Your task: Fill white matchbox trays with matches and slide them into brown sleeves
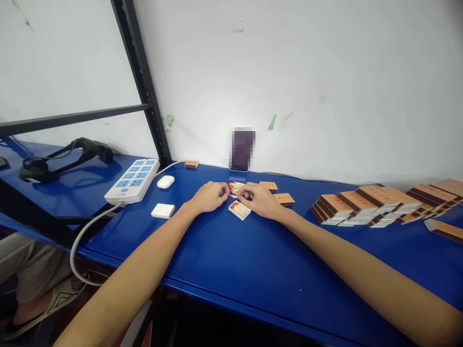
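A loose pile of red-tipped matches lies on the blue table between my two hands. My left hand is at the pile's left edge, its thumb and fingertips pressed together; whatever they pinch is too small to name. On the other side, my right hand has its fingers curled in a pinch at the matches, and its contents cannot be made out. Just in front of the pile sits an open white matchbox tray with matches in it. Two orange matchbox covers lie behind and beside my right hand.
Stacked matchboxes fill the right side. A power strip, white earbud case and small white box are at left. A phone leans on the wall. A headset lies beyond the black frame.
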Available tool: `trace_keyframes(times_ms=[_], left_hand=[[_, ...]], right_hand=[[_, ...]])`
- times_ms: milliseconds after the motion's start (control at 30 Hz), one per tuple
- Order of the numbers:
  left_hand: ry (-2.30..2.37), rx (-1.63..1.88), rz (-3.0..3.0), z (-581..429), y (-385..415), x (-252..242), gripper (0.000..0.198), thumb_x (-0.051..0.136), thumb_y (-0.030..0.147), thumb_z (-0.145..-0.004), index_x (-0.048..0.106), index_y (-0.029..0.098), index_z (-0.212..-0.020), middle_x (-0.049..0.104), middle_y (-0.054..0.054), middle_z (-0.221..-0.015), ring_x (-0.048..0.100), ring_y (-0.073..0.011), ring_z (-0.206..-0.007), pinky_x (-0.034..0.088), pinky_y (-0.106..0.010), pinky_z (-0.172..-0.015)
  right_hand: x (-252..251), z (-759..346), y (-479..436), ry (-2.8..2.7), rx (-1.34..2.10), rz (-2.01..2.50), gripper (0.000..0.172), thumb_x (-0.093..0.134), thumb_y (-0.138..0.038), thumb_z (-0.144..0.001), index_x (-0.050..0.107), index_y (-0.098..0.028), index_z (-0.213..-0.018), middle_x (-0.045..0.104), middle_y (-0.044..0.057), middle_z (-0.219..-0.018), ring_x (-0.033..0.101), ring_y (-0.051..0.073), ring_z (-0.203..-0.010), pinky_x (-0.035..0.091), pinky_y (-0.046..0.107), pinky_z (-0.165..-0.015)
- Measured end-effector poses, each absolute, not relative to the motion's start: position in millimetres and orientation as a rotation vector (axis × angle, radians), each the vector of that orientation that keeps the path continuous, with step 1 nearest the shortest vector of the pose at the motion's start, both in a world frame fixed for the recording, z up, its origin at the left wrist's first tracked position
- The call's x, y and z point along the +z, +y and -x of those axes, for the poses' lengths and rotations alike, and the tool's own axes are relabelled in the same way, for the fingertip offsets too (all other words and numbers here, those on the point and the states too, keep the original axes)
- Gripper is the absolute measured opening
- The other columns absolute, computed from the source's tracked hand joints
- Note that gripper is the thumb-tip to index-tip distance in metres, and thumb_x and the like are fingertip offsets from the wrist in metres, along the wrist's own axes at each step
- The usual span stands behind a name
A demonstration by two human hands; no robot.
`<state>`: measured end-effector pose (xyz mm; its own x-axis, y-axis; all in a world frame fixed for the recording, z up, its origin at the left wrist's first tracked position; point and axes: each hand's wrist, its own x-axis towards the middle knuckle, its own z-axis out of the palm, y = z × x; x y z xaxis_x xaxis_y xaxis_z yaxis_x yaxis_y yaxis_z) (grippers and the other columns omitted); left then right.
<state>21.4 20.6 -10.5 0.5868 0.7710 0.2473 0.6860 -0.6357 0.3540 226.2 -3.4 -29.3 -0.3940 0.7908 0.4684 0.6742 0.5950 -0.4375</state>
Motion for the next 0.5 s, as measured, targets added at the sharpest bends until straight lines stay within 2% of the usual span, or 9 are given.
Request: trace_keyframes(times_ms=[333, 500], left_hand=[[1.249, 0.538, -2.614, -22.1, 20.1, -11.5, 0.014, 0.048, 0.023, -0.083, 0.061, 0.020, -0.085, 0.063, 0.001, -0.067, 0.055, -0.0144, -0.059, 0.035, -0.026, -0.056], [1.211, 0.557, -2.607, -24.0, 16.8, -10.2, 0.014, 0.048, 0.024, -0.084, 0.061, 0.020, -0.082, 0.063, 0.001, -0.067, 0.054, -0.0137, -0.057, 0.035, -0.026, -0.056]], right_hand=[[-26.3, -224.4, -6.1, -2.118, 0.098, 1.359, 0.018, 0.053, -0.023, -0.085, 0.063, -0.019, -0.071, 0.056, 0.002, -0.070, 0.049, 0.014, -0.063, 0.035, 0.028, -0.061], [-28.1, -225.3, -5.8, -2.156, 0.065, 1.303, 0.014, 0.055, -0.021, -0.083, 0.066, -0.019, -0.074, 0.057, 0.002, -0.073, 0.050, 0.014, -0.062, 0.035, 0.027, -0.060]])
